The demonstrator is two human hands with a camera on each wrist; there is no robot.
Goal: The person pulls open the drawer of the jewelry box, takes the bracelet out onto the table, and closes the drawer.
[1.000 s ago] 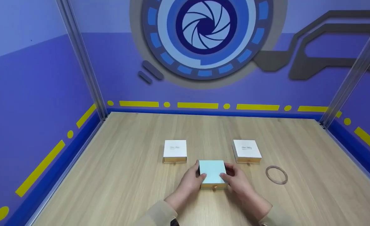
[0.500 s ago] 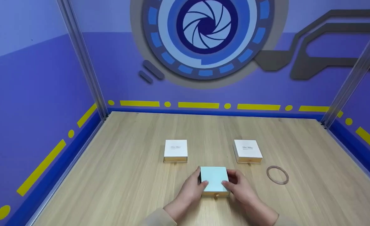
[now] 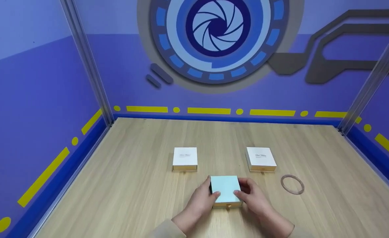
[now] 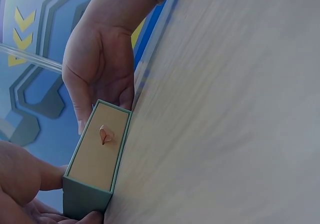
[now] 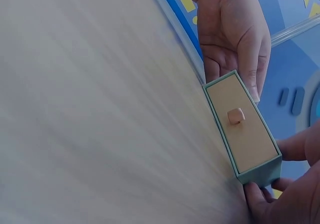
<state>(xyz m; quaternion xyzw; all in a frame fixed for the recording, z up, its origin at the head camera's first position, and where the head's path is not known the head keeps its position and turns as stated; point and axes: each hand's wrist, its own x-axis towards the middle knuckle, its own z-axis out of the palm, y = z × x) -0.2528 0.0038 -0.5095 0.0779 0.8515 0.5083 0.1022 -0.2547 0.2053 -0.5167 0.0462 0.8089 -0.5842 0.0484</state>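
Note:
A pale mint drawer box sits low at the front middle of the table, its tan drawer front facing me. My left hand holds its left side, thumb on the lid's edge. On the opposite side my right hand grips it the same way, thumb over the top. In the left wrist view the drawer front is flush in its mint sleeve, and a small pinkish pull tab sticks out from its middle. Fingers behind the box are partly hidden.
Two white lidded boxes with tan fronts stand farther back, one left and one right. A thin pinkish bangle lies to the right. Blue and purple walls with metal corner posts enclose the wooden table.
Both hands have drawn the mint box a little toward me between the first two frames. Since then hands and box have stayed almost still.

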